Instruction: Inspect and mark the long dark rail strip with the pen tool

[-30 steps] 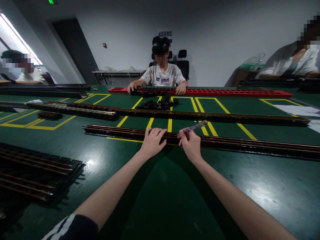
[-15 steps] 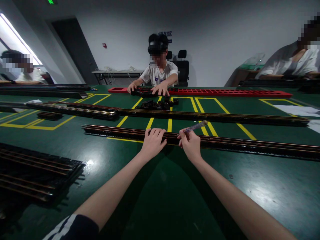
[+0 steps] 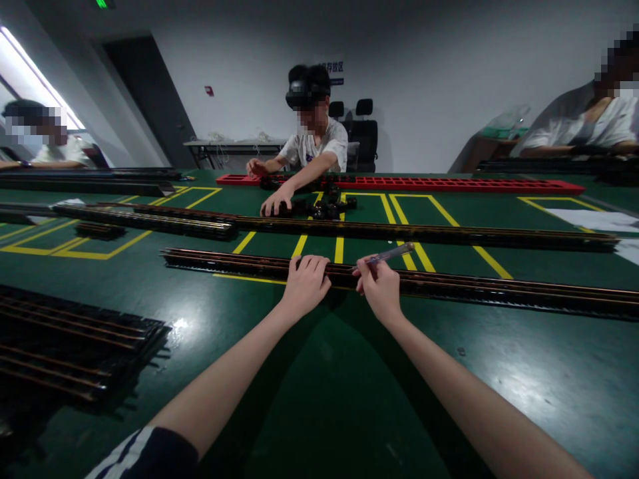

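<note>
Head view: the right hand [image 3: 380, 289] pinches one clear-handled screwdriver-like tool [image 3: 392, 253] over one long black rail [image 3: 499, 291] on the green table [image 3: 324, 406]; the left hand [image 3: 306, 286] rests on that rail, whether gripping I cannot tell. Beyond are one red slotted tray [image 3: 559, 187] and three people [image 3: 337, 141].

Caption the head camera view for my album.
Left hand resting on a long black strip, right hand holding a pen-like tool.

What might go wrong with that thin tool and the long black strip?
The thin tool in the right hand slants toward the left hand, so a slip might poke it. The long black strip runs past the picture's right edge, so a bump out there might shift it under the left hand.
</note>
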Tool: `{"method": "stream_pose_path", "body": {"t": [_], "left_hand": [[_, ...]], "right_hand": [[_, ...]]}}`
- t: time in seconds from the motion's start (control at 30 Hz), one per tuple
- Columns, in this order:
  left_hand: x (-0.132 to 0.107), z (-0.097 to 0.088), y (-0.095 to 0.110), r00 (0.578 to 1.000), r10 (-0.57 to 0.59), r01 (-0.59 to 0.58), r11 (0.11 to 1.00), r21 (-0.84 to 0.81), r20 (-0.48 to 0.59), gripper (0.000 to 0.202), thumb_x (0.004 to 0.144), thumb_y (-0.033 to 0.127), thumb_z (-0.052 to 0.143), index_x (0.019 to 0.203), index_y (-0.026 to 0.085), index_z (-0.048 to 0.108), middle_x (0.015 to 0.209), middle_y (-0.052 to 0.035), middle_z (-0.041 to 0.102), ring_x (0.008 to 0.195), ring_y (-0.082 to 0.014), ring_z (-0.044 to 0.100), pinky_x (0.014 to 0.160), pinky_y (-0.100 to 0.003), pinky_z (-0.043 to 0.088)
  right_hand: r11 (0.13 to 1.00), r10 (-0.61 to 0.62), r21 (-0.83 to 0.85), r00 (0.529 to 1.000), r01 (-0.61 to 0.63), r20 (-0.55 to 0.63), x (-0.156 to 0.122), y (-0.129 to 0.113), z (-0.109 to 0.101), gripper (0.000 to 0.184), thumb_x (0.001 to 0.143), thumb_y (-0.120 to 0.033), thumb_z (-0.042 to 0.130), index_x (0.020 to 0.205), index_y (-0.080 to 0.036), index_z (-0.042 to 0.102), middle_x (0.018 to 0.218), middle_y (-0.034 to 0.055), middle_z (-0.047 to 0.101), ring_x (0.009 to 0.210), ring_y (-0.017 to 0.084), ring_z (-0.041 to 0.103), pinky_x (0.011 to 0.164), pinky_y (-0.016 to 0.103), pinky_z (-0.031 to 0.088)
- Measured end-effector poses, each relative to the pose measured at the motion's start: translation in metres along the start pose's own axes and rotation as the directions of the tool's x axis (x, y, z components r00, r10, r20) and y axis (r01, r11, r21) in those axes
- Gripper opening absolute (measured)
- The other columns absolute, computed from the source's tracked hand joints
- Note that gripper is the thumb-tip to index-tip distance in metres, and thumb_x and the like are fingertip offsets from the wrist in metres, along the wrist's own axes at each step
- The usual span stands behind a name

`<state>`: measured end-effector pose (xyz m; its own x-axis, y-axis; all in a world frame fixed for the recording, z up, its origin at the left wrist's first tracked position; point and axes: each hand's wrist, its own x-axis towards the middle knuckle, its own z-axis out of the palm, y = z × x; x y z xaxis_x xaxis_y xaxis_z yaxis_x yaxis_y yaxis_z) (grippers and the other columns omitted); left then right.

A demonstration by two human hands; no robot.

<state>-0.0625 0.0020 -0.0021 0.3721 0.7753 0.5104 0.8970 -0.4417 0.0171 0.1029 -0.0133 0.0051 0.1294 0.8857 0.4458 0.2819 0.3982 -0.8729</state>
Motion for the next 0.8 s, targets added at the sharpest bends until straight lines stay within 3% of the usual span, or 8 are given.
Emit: {"method": "stream_pose_path", "body": {"t": [0.57,0.8], "left_hand": [[-0.0005,-0.0047,0.0012,1.0,0.001,0.0,1.0,-0.019,0.027,0.035,0.084,0.011,0.038,0.113,0.016,0.058,0.116,-0.008,0.064,0.112,-0.0235,0.054,0.102,-0.046,0.032],[-0.0007,-0.0042,0.0002,1.0,0.005,-0.004,1.0,-0.026,0.03,0.037,0.084,0.01,0.038,0.114,0.016,0.058,0.117,-0.0082,0.064,0.112,-0.0235,0.054,0.103,-0.046,0.031]], "right_hand": [[1.0,0.001,0.012,0.999,-0.001,-0.053,-0.0003,0.0,0.0006,0.038,0.084,-0.054,0.05,0.08,-0.017,0.053,0.064,0.0027,0.061,0.04,0.012,0.055,0.036,0.024,0.044],[1.0,-0.005,-0.012,1.0,0.005,0.005,0.001,0.002,0.0008,0.038,0.084,-0.055,0.05,0.081,-0.017,0.053,0.064,0.0025,0.061,0.039,0.012,0.054,0.037,0.024,0.044]]}}
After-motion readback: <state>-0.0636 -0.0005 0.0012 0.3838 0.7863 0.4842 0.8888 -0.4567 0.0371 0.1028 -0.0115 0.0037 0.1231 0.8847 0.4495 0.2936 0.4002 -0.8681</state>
